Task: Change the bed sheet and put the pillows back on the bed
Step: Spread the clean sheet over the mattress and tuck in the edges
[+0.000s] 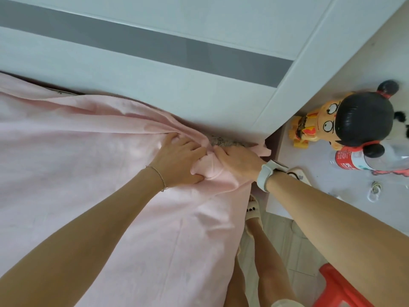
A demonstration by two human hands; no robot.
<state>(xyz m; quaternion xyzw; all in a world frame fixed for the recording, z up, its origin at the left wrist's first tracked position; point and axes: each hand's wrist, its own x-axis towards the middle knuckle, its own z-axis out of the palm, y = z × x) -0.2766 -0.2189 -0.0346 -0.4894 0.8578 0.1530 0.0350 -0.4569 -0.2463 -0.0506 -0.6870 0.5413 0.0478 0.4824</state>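
At bed corner by headboard (199,89): left hand (179,162) fingers curled, bunching pink sheet (88,162) fold; right hand (239,160) fingertips curled into sheet edge just beyond — likely gathering slack for tucking. Patterned mattress (221,142) bare past fingertips — corner not yet covered. Pillows unseen.

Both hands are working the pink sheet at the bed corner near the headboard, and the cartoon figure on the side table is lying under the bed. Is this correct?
Not quite. In the head view the cartoon figure is on the side table, not under the bed. The rest holds: left hand and right hand work the pink sheet by the headboard.
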